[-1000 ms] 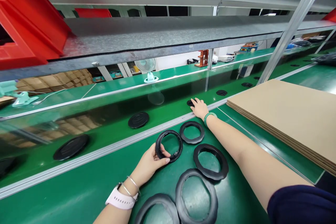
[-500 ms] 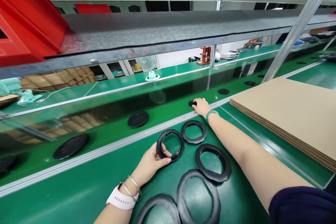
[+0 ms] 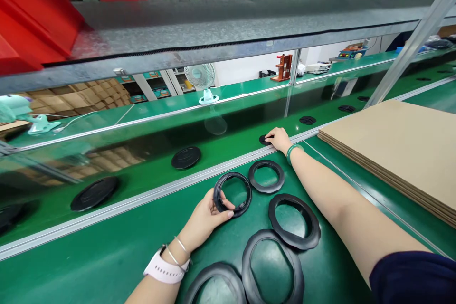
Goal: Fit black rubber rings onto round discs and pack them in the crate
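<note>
My left hand [image 3: 204, 218] is closed on the near edge of a black plastic ring [image 3: 232, 194] resting on the green bench top [image 3: 107, 256], thumb inside the ring. My right hand [image 3: 280, 140] reaches out to the conveyor belt [image 3: 228, 147] and lies over a small black disc [image 3: 264, 140], fingers curled on it. Several more black rings lie beside my left hand: a small one [image 3: 266, 176], a wider one [image 3: 294, 222] and two large oval ones [image 3: 272, 266] [image 3: 213, 285] near the bottom edge.
Black discs [image 3: 185, 157] [image 3: 94, 193] [image 3: 307, 119] ride the belt behind a metal rail [image 3: 142, 199]. A stack of cardboard sheets [image 3: 399, 147] lies on the right. A small fan [image 3: 203, 80] stands beyond the belt. Red bins [image 3: 32, 19] sit on the overhead shelf.
My right hand has closed over the small black disc on the belt. The view has tilted slightly. My left hand keeps its hold on the ring.
</note>
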### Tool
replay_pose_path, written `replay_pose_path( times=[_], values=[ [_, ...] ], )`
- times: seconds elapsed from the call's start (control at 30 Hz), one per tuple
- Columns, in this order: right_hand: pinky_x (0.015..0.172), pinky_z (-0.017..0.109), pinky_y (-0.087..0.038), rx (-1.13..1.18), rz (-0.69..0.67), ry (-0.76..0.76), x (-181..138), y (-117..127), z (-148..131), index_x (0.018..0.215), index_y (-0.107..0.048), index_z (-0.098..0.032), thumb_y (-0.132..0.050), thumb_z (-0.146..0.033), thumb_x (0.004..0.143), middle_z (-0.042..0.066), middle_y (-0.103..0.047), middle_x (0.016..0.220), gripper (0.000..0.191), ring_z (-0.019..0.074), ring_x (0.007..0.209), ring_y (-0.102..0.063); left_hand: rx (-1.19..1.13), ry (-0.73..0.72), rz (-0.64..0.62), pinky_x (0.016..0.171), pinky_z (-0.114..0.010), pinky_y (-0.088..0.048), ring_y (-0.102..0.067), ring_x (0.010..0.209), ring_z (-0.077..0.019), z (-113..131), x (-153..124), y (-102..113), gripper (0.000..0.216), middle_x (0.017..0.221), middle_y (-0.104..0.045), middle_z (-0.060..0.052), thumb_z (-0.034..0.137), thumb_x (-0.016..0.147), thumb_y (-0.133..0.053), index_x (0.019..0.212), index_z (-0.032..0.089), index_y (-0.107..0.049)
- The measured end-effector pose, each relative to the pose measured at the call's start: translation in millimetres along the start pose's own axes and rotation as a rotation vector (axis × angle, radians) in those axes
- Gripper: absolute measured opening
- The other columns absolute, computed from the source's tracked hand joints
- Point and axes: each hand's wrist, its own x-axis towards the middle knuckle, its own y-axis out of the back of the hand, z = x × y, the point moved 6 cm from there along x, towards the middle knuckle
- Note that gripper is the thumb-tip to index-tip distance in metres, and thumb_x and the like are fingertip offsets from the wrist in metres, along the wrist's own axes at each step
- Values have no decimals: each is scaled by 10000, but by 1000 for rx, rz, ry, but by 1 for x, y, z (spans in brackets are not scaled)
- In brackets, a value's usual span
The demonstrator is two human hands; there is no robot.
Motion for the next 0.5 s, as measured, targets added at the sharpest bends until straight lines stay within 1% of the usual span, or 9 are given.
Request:
replay_pose_path(
  times=[0.1,0.2,0.27,0.33,0.37,0.43,0.5],
  values=[
    [915,374,-424,25,18,28,-1,4,-6,797,-750,-226,-734,-160,798,37,-669,937,68,235,974,-524,-10,-5,12,868,-370,-518,-676,924,-207,-1,0,1,425,971,-724,-66,317,747,-776,1022,214,-469],
    [897,380,-433,115,116,61,-4,16,-16,784,-725,-212,-698,-159,822,43,-662,904,70,239,970,-542,-19,-10,20,867,-374,-520,-677,923,-210,0,0,1,432,972,-719,-63,331,748,-774,1014,216,-453],
    [883,383,-442,202,184,89,-9,25,-30,776,-707,-202,-679,-173,838,46,-653,870,74,241,955,-556,-21,-18,35,872,-383,-519,-677,924,-212,1,0,2,434,975,-718,-62,333,749,-771,1007,218,-442],
    [861,372,-454,292,209,128,-17,32,-54,776,-696,-193,-668,-193,851,43,-641,853,80,231,918,-572,-35,-27,69,882,-396,-521,-678,936,-217,2,0,3,450,982,-720,-61,331,740,-776,1004,223,-427],
    [841,362,-463,339,201,158,-22,34,-71,785,-695,-189,-663,-205,859,41,-634,851,83,222,890,-579,-48,-30,92,891,-405,-521,-680,948,-221,2,1,4,468,988,-722,-60,327,730,-784,1003,226,-417],
    [797,342,-476,417,141,252,-38,36,-111,819,-700,-187,-646,-229,884,38,-619,853,94,204,837,-584,-73,-34,142,911,-421,-521,-684,972,-229,2,1,7,510,990,-730,-59,307,704,-803,998,235,-392],
    [786,334,-476,436,25,422,-61,34,-156,862,-705,-202,-628,-244,913,38,-610,857,102,201,836,-582,-87,-33,185,929,-431,-519,-691,975,-232,0,2,10,545,988,-738,-60,278,684,-816,999,240,-371]
  ],
)
